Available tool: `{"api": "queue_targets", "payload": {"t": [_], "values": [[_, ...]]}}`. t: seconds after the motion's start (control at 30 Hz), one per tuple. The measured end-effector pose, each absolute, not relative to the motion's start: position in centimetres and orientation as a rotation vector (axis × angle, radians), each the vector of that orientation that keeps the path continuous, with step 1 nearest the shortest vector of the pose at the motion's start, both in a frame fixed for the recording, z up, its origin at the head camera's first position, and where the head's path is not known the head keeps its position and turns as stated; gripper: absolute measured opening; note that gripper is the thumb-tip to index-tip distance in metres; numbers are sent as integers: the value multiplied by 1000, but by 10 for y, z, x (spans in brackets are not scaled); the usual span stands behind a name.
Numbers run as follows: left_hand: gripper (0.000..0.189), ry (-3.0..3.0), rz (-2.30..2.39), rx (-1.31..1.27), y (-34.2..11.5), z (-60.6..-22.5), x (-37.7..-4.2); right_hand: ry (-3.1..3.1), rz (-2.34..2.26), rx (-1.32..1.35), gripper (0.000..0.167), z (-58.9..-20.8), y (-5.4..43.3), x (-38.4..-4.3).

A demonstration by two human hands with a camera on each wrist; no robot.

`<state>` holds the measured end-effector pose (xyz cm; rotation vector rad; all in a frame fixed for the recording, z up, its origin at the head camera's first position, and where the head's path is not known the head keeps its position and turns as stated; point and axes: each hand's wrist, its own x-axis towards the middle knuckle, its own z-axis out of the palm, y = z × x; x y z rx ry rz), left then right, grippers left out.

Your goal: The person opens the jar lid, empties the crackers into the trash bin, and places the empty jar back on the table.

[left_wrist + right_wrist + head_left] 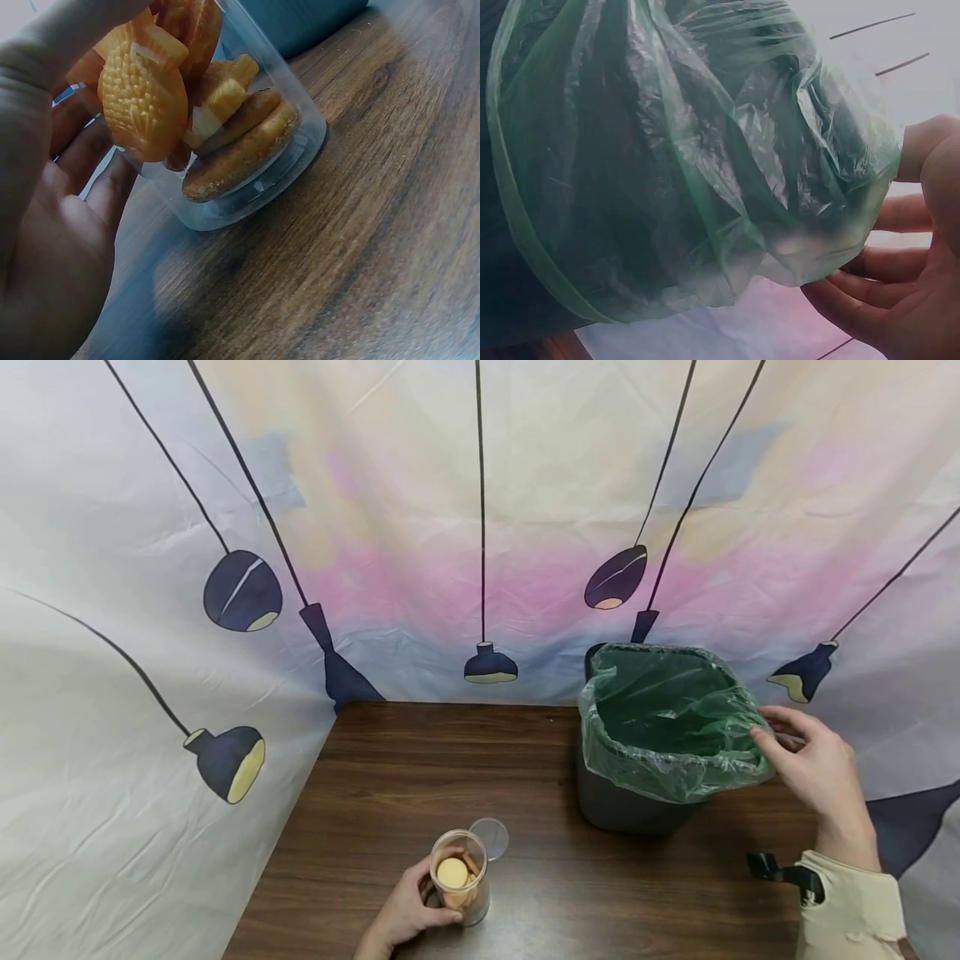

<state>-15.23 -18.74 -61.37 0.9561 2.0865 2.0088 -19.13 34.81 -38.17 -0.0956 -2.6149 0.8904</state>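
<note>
Along the back edge of the table (420,760), I have the green liner (637,770) at my right fingertips.

The liner lies left of my right hand (819,768), the nearer one; thumb and fingers seem to pinch its right rim, its mouth facing up over the dark bin (618,806). Near the front, my left hand (408,906) curls round the clear jar (480,900), long axis roughly upright, well apart from the bin.

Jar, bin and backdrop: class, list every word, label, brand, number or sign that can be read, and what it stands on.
None: no readable text shows on the clear jar, the green bag, the dark bin or the lamp-patterned backdrop.
</note>
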Motion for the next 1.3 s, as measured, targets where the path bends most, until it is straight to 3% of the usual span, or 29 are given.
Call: {"api": "queue_targets", "payload": {"t": [1.03, 1.3], "values": [[78, 2104, 1993, 940, -187, -612, -151, -2507, 1007, -225, 42, -397, 347, -192], [78, 2124, 1970, 838, -185, -606, -149, -2464, 1028, -292, 40, -399, 342, -192]]}}
